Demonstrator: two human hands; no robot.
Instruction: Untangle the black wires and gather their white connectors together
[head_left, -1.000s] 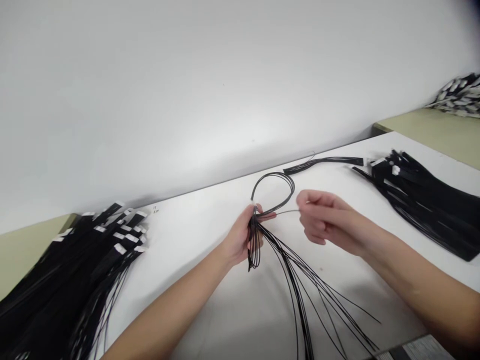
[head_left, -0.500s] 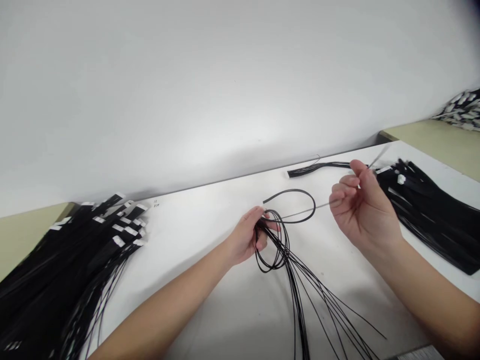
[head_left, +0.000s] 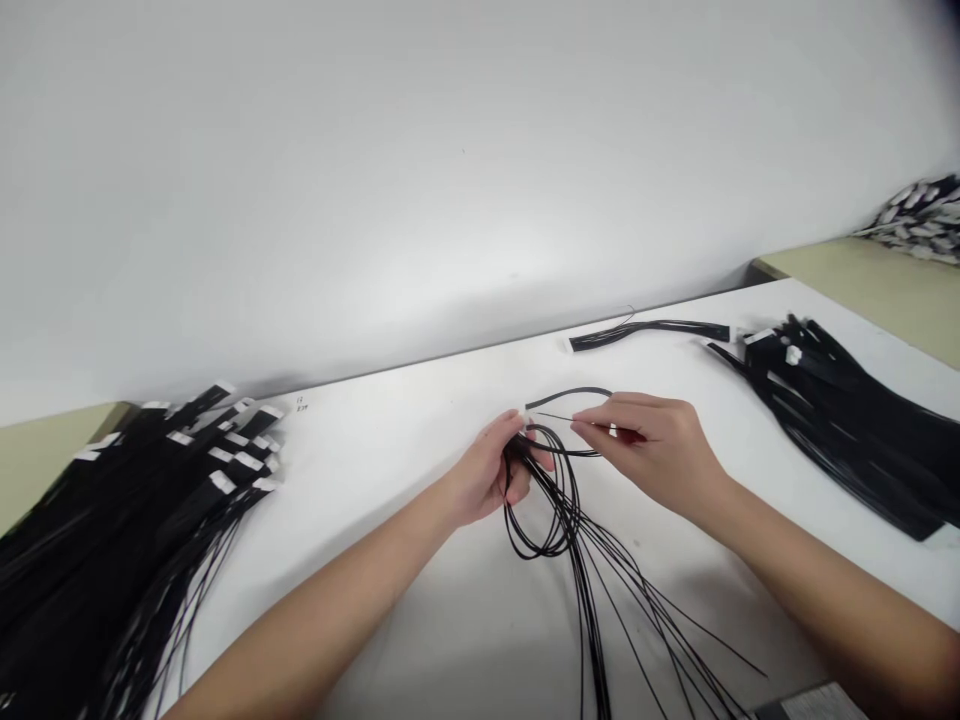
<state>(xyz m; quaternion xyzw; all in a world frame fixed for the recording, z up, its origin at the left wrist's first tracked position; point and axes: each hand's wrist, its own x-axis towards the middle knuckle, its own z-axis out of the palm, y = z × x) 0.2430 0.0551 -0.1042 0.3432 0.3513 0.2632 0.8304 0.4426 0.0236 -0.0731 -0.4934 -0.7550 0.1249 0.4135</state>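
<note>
My left hand (head_left: 491, 470) pinches a white connector (head_left: 523, 418) at the top of a bundle of thin black wires (head_left: 577, 540). Several wires loop beside its fingers, and others trail down to the front edge. One larger loop (head_left: 562, 393) rises from the connector toward the right. My right hand (head_left: 649, 445) is closed, its thumb and forefinger gripping a thin dark wire (head_left: 553, 415) whose tip points left, close to the connector. The right hand covers the right part of the larger loop.
On the left of the white table (head_left: 360, 440) lies a pile of black wire bundles (head_left: 112, 540) with white connectors. Another pile (head_left: 847, 420) is at the right. A single wire harness (head_left: 649, 330) lies near the back wall.
My right hand has moved left, from near the right pile to just beside my left hand, bringing the wire's end to the connector. The left hand keeps its hold.
</note>
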